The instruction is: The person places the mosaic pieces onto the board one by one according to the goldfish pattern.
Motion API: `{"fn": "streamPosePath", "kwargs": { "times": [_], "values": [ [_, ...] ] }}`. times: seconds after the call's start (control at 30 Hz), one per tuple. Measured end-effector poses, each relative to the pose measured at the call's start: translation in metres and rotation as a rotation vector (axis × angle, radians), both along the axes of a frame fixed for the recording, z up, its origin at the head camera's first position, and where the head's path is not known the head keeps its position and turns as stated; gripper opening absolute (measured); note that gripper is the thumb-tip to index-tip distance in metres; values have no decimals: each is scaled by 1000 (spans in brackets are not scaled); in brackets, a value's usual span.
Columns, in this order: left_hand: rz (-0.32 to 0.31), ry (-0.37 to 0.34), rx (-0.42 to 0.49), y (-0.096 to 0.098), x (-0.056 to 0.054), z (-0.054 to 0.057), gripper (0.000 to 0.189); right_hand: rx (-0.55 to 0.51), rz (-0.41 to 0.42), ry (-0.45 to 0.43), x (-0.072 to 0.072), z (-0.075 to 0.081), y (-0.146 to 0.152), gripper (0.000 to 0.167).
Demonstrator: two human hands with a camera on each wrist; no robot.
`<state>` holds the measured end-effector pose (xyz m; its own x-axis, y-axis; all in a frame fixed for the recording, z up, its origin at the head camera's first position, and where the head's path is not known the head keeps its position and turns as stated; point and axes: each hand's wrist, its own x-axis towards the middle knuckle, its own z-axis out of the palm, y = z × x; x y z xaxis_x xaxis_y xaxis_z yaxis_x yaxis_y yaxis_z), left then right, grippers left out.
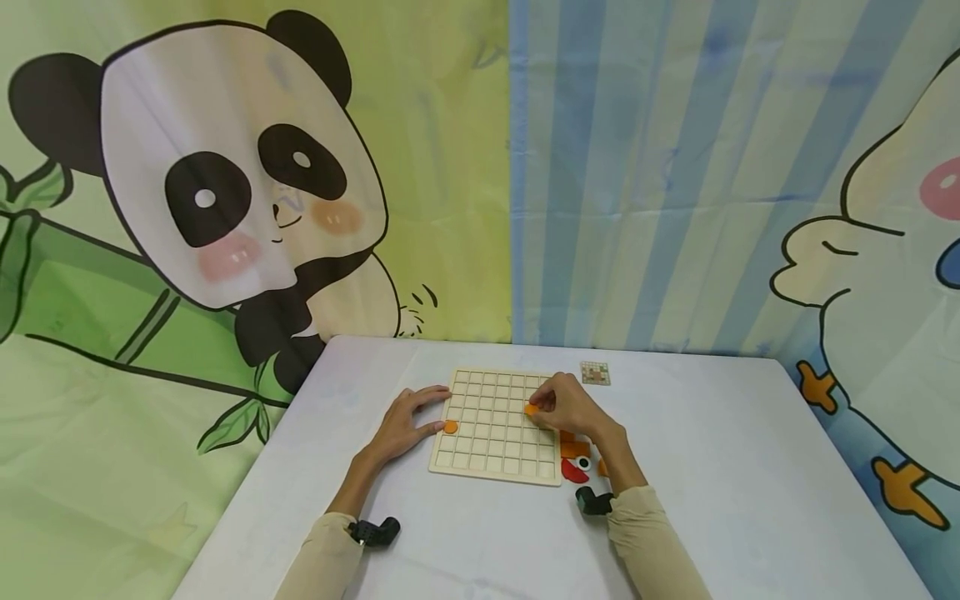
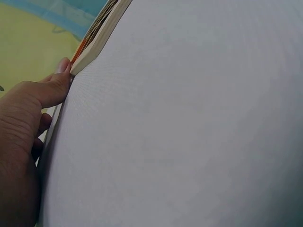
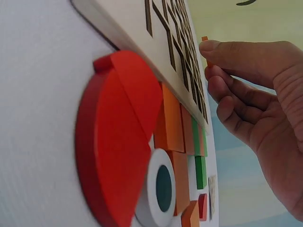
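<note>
A pale wooden grid board (image 1: 495,477) lies on the white table. My right hand (image 1: 567,406) is over its right half, pinching a small orange piece (image 1: 531,409) between thumb and fingertips. In the right wrist view the orange piece (image 3: 205,39) shows edge-on by the thumb tip. My left hand (image 1: 402,425) rests along the board's left edge, fingers spread. Its thumb touches the edge close beside a round orange piece (image 1: 451,427) lying on the grid. From the left wrist, the thumb (image 2: 59,85) meets the board's rim, and the orange piece is a thin strip there.
Right of the board, partly behind my right forearm, lie a red curved piece (image 3: 118,123), a white ring with a dark centre (image 3: 163,182), orange blocks (image 3: 173,123) and a green block (image 3: 200,172). A small patterned card (image 1: 596,372) lies farther back. Printed curtains stand behind the table.
</note>
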<state>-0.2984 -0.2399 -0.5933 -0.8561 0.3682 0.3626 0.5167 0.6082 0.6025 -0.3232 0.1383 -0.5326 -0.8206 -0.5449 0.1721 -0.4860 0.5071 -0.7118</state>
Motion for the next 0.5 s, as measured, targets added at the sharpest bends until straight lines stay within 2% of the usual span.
{"fn": "streamPosePath", "kwargs": {
  "times": [0.17, 0.37, 0.5],
  "values": [
    [1, 0, 1, 1, 0, 0, 56, 12, 8, 19, -4, -3, -5, 20],
    [16, -44, -9, 0, -2, -2, 58, 3, 27, 43, -8, -8, -10, 19],
    [22, -48, -15, 0, -2, -2, 58, -15, 36, 43, -10, -7, -15, 19]
  ]
}}
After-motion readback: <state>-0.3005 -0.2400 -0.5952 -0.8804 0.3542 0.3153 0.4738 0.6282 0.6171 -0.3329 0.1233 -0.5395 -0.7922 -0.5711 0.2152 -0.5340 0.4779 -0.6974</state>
